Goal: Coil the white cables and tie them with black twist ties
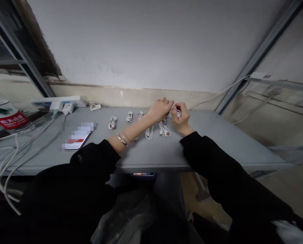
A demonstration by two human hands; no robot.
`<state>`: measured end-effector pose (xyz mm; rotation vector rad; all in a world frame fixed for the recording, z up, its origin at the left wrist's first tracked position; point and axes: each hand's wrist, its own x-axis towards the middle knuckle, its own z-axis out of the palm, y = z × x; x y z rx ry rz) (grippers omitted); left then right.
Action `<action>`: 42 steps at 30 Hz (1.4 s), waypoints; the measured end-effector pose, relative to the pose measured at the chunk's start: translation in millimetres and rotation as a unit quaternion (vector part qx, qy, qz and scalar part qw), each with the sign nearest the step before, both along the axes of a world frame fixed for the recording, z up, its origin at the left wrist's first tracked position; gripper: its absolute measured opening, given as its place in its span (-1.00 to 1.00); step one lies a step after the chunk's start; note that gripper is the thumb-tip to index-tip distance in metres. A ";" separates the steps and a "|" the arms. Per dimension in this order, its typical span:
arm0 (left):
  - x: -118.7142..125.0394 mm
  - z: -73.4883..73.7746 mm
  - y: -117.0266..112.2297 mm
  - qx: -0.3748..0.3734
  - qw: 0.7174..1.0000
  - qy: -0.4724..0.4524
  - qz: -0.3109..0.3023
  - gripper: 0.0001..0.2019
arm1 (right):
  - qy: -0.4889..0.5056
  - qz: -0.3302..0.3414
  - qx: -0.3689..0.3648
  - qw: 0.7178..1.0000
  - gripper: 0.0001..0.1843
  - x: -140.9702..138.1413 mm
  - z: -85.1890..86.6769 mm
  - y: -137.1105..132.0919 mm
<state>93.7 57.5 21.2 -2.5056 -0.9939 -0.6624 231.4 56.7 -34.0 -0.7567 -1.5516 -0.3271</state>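
My right hand is shut on a small coiled white cable above the grey table. My left hand reaches across from the left, and its fingertips pinch the top of the same coil. A gold ring sits on that hand, and bangles circle its wrist. Several other coiled white cables lie in a loose row under and beside my left forearm, including one at the left and one just below my hands.
A phone, partly blurred, lies left of the coils. Behind it stands a white power strip with plugged-in adapters. Loose white cables hang over the table's left edge. A bottle with a red label stands far left. A wall runs behind the table.
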 end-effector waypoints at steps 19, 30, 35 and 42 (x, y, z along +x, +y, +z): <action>-16.2 -11.0 -17.7 -0.190 0.981 0.005 0.037 -0.74 | -0.114 0.063 -0.049 0.990 -0.49 -7.8 -4.2 -3.5; -39.5 4.2 -14.5 -0.228 0.967 -0.077 0.087 -0.68 | 0.024 0.054 -0.295 0.954 -0.45 21.7 7.5 22.0; -45.9 4.5 -9.5 -0.251 0.950 -0.170 0.071 -0.67 | -0.018 -0.062 -0.387 0.920 -0.78 46.6 -2.6 43.1; -45.6 -1.4 -14.2 -0.257 0.959 -0.066 0.096 -0.80 | -0.143 0.108 -0.467 0.866 -0.63 33.8 -4.6 27.8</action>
